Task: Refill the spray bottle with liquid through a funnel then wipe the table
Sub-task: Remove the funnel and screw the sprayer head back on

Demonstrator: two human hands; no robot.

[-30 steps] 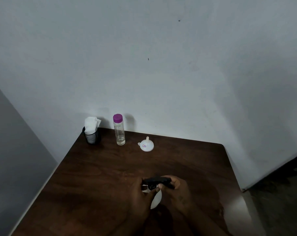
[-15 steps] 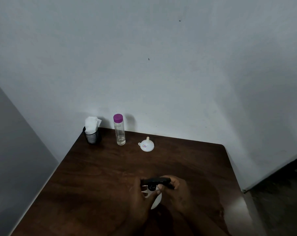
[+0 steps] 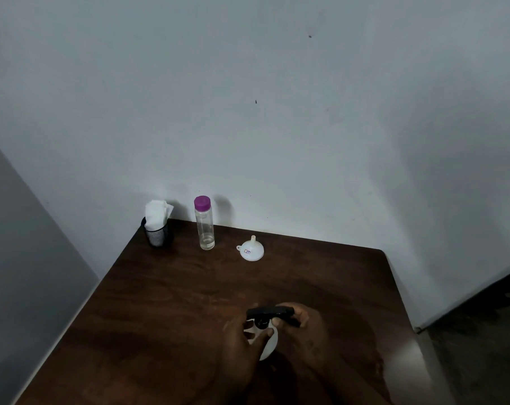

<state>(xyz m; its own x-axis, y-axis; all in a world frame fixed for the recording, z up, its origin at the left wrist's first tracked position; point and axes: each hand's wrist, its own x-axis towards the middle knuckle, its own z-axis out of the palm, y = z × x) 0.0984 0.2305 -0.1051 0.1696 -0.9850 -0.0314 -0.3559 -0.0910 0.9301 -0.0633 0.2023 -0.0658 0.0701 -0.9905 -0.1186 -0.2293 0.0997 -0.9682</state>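
Trigger head (image 3: 272,312) lifted off white bottle (image 3: 267,343).

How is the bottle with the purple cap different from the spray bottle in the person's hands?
The clear bottle is tall, slim and see-through, with a little liquid at the bottom; the spray bottle has a rounder, white body, so its contents can't be seen. The clear bottle wears a purple cap; the spray bottle has a black trigger head. The clear bottle stands untouched near the wall; the spray bottle is held by the left hand and right hand. Both are upright.

Both hands grip the spray bottle (image 3: 268,344) at 6 o'clock on the worktop (image 3: 175,302), left hand (image 3: 242,343) around its white body, right hand (image 3: 299,323) on its black head.
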